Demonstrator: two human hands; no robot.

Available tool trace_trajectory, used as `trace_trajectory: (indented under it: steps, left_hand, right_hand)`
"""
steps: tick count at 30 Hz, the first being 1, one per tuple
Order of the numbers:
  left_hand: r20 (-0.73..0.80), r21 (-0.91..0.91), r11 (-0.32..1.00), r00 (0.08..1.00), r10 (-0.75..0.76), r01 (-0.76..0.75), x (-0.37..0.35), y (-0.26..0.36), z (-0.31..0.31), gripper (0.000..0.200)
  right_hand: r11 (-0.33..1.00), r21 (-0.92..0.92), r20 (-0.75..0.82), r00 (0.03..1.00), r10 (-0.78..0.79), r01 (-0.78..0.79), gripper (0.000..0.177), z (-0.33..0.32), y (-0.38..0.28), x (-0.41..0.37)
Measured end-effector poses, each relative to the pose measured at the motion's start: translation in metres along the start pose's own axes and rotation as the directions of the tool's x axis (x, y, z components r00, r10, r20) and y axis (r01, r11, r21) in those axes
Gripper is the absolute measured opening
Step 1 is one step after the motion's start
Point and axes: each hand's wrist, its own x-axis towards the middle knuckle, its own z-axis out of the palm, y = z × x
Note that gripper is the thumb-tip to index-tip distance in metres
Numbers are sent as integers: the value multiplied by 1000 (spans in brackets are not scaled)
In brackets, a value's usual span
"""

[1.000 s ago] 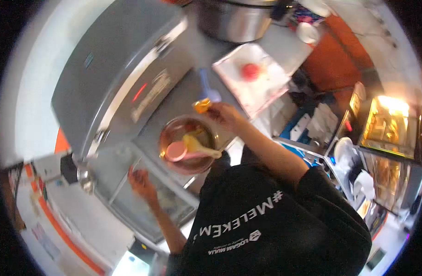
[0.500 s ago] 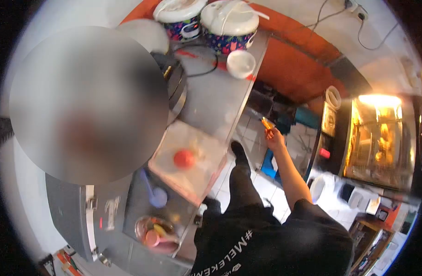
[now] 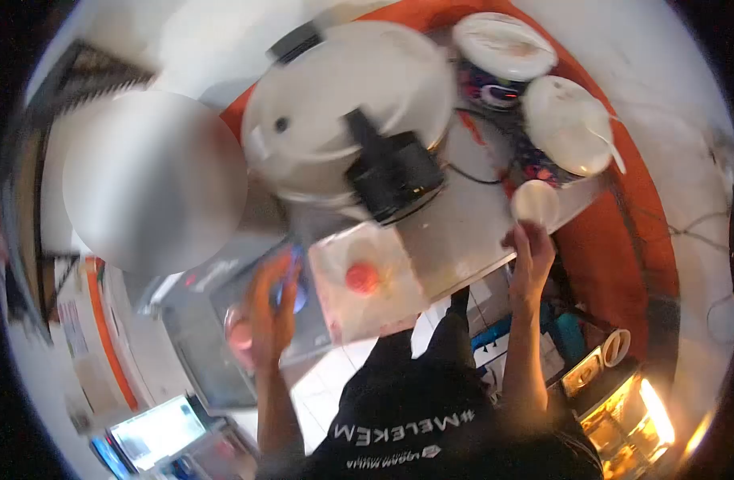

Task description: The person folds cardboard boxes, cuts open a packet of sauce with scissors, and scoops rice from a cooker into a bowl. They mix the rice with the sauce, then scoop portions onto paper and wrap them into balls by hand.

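Observation:
My right hand (image 3: 530, 252) is at a small white bowl (image 3: 535, 202) near the edge of the metal counter, its fingers closed at the near rim. Smeared by motion, my left hand (image 3: 269, 308) reaches over the left part of the counter. It overlaps a blue-purple ladle (image 3: 296, 297), and I cannot tell whether the fingers grip its handle. Between the hands lies a pale, plastic-covered square stack (image 3: 335, 316) with a round red thing (image 3: 362, 278) on top. A pink item (image 3: 239, 330) shows just left of my left hand.
A large round cooker (image 3: 343, 68) with a black latch stands at the back of the counter (image 3: 455, 228). Two flower-patterned pots with white lids (image 3: 505, 46) stand behind the bowl. A lit glass cabinet (image 3: 627, 424) is at the lower right, a bright screen (image 3: 157, 436) at the lower left.
The view has swung toward the counter. My right hand, which held a small orange thing out over the floor side, is now at the white bowl. My left hand has come into view over the ladle.

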Motion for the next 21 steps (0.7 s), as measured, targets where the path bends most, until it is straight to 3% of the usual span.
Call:
trace_trajectory:
  steps: [2, 3, 4, 6, 7, 8, 9, 10, 11, 12, 13, 15, 16, 18, 19, 21]
  left_hand:
    - [-68, -57, 991, 991, 115, -119, 48, 28, 5, 42]
    - [3, 66, 967, 969, 246, -245, 65, 34, 4, 44]
    - [38, -85, 958, 960, 279, -275, 71, 36, 15, 51]
    - [1, -258, 893, 925, 381, -368, 82, 36, 53, 64]
    - [-18, -241, 858, 886, 463, -453, 88, 43, 58, 70]
    - [-61, -210, 840, 864, 500, -501, 96, 43, 65, 73]
    - [-173, -216, 807, 835, 523, -550, 102, 41, 75, 75]
    - [-178, -277, 794, 841, 511, -541, 108, 43, 74, 76]
    - [-158, -293, 812, 863, 481, -506, 110, 44, 80, 76]
    - [-138, -301, 825, 877, 459, -479, 117, 45, 86, 76]
    - [-118, -308, 838, 892, 436, -450, 121, 44, 86, 76]
    - [-121, -403, 803, 896, 428, -439, 121, 51, 70, 76]
    - [-123, -450, 781, 896, 427, -434, 119, 54, 66, 76]
    - [-240, -313, 788, 847, 474, -530, 117, 53, 85, 75]
    - [-294, -241, 780, 809, 509, -578, 117, 55, 97, 75]
    - [-339, -227, 806, 820, 461, -546, 117, 56, 113, 66]
  right_hand:
    - [988, -49, 259, 957, -131, 148, 14, 75, -63, -4]
    - [978, -26, 336, 923, -186, 207, 12, 107, -88, -4]
    - [975, -89, 472, 870, -141, 206, 15, 121, -109, -7]
    - [862, -461, 764, 588, 265, 211, 23, 134, -132, -20]
    - [736, -608, 778, 406, 479, 297, 27, 144, -137, -32]
    - [678, -551, 834, 297, 465, 486, 42, 164, -113, -52]
    - [645, -461, 879, 213, 428, 609, 53, 182, -60, -78]
    - [604, -354, 914, 126, 386, 714, 64, 200, -7, -104]
    - [805, 84, 962, -257, 87, 587, 58, 209, 108, -107]
    - [529, -199, 790, -185, 585, 825, 56, 293, 88, -146]
    - [616, -6, 992, -72, 101, 788, 46, 310, 136, -172]
    - [297, 282, 925, -176, -337, 912, 30, 368, 194, -199]
    - [286, 276, 953, -222, -207, 917, 25, 383, 214, -203]
    - [251, 268, 955, -291, 58, 930, 16, 405, 237, -209]
    - [294, 296, 945, -324, 50, 909, 15, 411, 235, -213]
    - [348, 333, 928, -371, 47, 877, 14, 409, 224, -211]
